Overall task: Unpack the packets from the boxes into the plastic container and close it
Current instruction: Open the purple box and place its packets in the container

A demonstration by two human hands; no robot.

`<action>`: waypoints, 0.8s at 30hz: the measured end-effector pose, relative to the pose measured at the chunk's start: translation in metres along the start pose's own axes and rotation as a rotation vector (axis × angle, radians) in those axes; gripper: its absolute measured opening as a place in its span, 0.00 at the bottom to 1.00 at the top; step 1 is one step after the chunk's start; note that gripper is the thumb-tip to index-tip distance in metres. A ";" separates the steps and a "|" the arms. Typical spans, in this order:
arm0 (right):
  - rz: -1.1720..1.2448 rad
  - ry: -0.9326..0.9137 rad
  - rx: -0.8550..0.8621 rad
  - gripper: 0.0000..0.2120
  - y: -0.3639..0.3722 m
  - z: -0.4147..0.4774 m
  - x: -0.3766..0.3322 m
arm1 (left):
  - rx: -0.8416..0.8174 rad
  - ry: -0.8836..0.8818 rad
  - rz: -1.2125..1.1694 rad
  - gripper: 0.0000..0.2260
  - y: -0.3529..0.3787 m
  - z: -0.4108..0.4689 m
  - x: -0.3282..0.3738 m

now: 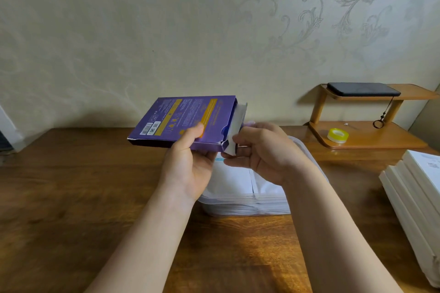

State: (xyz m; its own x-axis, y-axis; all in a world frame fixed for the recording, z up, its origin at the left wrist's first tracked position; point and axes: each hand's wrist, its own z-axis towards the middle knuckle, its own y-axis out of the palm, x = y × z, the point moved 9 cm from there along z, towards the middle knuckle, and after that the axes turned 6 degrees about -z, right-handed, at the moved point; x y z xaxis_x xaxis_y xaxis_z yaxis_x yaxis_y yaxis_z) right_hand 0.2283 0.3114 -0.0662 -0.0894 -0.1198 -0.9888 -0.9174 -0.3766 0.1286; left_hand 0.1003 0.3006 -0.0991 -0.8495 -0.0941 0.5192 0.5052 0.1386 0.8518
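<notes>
My left hand (189,162) holds a flat purple box (181,121) in the air above the table, its open end facing right. White packets (238,123) stick out of that open end, and my right hand (264,150) pinches them at their edge. Below both hands stands a clear plastic container (247,204) on the table, with white packets lying inside it. My hands and arms hide most of the container's top.
A stack of white boxes (414,188) lies at the table's right edge. A small wooden shelf (362,135) at the back right carries a dark phone (362,89) on top and a roll of tape (338,135) below. The wall is close behind.
</notes>
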 end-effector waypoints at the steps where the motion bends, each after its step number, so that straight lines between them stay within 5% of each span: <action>1: -0.063 -0.017 0.034 0.13 -0.005 0.001 -0.001 | -0.001 -0.016 -0.014 0.24 0.002 -0.001 0.000; 7: -0.477 -0.136 0.210 0.43 -0.029 -0.003 -0.011 | -0.127 -0.170 -0.076 0.28 0.013 -0.007 -0.003; 10: -0.674 -0.251 0.342 0.48 -0.031 -0.005 -0.022 | -0.167 -0.239 -0.086 0.29 0.014 -0.009 -0.008; 16: -0.879 -0.396 0.539 0.24 -0.035 -0.012 -0.039 | -0.103 -0.219 -0.011 0.30 0.012 -0.010 -0.007; 19: -0.719 -0.462 0.635 0.12 -0.046 -0.014 -0.043 | -0.073 -0.178 -0.013 0.29 0.011 -0.010 -0.004; 24: -0.531 -0.521 0.673 0.07 -0.060 -0.015 -0.044 | -0.068 -0.233 0.090 0.15 0.009 -0.012 -0.010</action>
State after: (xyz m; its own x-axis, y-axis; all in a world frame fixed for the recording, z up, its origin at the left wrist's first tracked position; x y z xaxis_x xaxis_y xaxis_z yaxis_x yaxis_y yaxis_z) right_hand 0.2927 0.3254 -0.0289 0.3846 0.3911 -0.8361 -0.9016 0.3532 -0.2495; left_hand 0.1154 0.2908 -0.0960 -0.8085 0.1467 0.5699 0.5830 0.0688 0.8095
